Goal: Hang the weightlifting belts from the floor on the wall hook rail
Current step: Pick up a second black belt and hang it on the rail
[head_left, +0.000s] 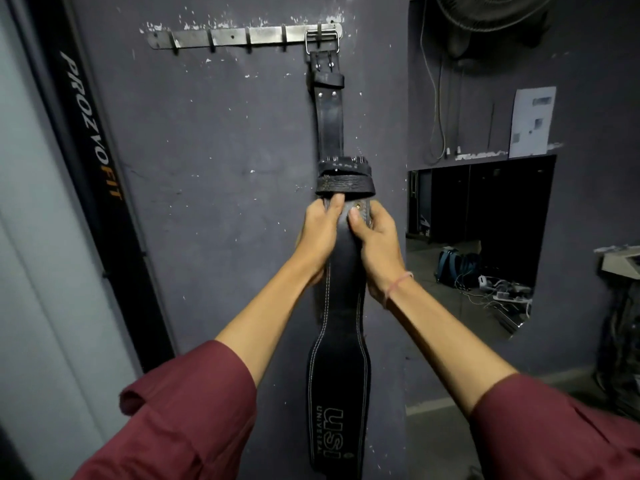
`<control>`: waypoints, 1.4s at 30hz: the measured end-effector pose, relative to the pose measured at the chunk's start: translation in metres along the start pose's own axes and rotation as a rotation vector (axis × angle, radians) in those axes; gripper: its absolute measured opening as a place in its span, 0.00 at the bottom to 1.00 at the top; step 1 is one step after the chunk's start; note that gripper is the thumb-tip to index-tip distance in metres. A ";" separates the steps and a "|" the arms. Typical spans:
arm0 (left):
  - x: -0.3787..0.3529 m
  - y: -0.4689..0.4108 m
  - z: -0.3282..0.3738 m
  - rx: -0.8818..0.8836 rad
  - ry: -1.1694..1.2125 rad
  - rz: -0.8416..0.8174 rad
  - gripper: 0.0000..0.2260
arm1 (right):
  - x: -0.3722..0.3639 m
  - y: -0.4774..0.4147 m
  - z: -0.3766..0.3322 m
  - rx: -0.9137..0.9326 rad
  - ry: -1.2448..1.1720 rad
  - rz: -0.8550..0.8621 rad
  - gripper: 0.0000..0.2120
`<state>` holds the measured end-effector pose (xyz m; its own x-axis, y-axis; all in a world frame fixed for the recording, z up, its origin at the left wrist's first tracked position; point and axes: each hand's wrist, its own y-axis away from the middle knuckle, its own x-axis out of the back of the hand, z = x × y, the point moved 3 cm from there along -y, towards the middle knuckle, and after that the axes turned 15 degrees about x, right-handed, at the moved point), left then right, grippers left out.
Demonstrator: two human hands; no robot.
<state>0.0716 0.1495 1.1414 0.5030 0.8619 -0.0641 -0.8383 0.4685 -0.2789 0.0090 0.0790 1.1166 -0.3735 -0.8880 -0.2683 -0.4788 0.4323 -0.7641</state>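
A metal hook rail point(228, 37) is fixed high on the dark grey wall. From its rightmost hook hangs a black leather belt point(330, 123) by its steel buckle point(322, 38). In front of it I hold a second black weightlifting belt point(341, 368), with white stitching and white lettering, upright against the wall. My left hand point(320, 230) grips its upper end from the left, and my right hand point(375, 237) grips the same end from the right, thumb on the front. The held belt's buckle end sits just above my fingers, over the hanging belt's lower part.
Several hooks to the left on the rail carry nothing. A black pole with lettering point(91, 133) leans at the left. To the right is a wall opening point(485, 237) with a blue bag point(450, 266) and cables on the floor. A fan point(491, 12) is mounted top right.
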 end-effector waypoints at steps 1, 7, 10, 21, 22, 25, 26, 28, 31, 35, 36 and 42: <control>0.002 0.001 -0.006 -0.026 -0.058 0.000 0.15 | 0.000 -0.009 0.002 0.014 0.028 0.054 0.08; 0.015 0.042 -0.091 -0.120 -0.185 0.025 0.15 | -0.005 -0.030 -0.006 0.110 0.047 0.122 0.07; 0.023 0.060 -0.136 -0.003 -0.236 -0.005 0.09 | -0.001 -0.039 -0.014 0.138 0.071 0.124 0.10; 0.007 -0.002 -0.002 0.128 0.193 0.082 0.28 | 0.013 0.011 0.024 0.045 -0.006 0.012 0.07; 0.007 -0.008 0.006 0.123 0.196 0.066 0.23 | 0.014 0.014 0.027 0.044 -0.011 -0.004 0.07; 0.005 -0.012 0.011 0.074 0.207 0.096 0.18 | 0.011 0.018 0.023 0.022 -0.037 -0.046 0.13; 0.004 -0.012 0.009 0.046 0.199 0.118 0.17 | 0.009 0.019 0.020 0.008 -0.063 -0.058 0.15; 0.004 -0.011 0.005 -0.022 0.188 0.156 0.14 | 0.008 0.016 0.017 -0.018 -0.071 -0.032 0.17; 0.006 -0.006 0.002 -0.085 0.137 0.170 0.12 | 0.010 0.005 0.017 -0.095 0.020 0.091 0.20; 0.004 0.003 0.001 -0.133 0.103 0.227 0.10 | 0.001 -0.010 0.012 -0.094 0.294 0.063 0.27; 0.004 0.004 0.000 -0.132 0.107 0.225 0.09 | -0.002 -0.013 0.008 -0.055 0.329 0.070 0.24; 0.018 0.002 -0.001 -0.111 0.179 0.152 0.07 | -0.015 -0.018 0.001 0.122 0.468 -0.022 0.13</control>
<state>0.0794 0.1660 1.1388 0.4102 0.8683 -0.2789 -0.8840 0.3034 -0.3558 0.0243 0.0847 1.1342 -0.6949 -0.7189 0.0201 -0.4043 0.3674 -0.8376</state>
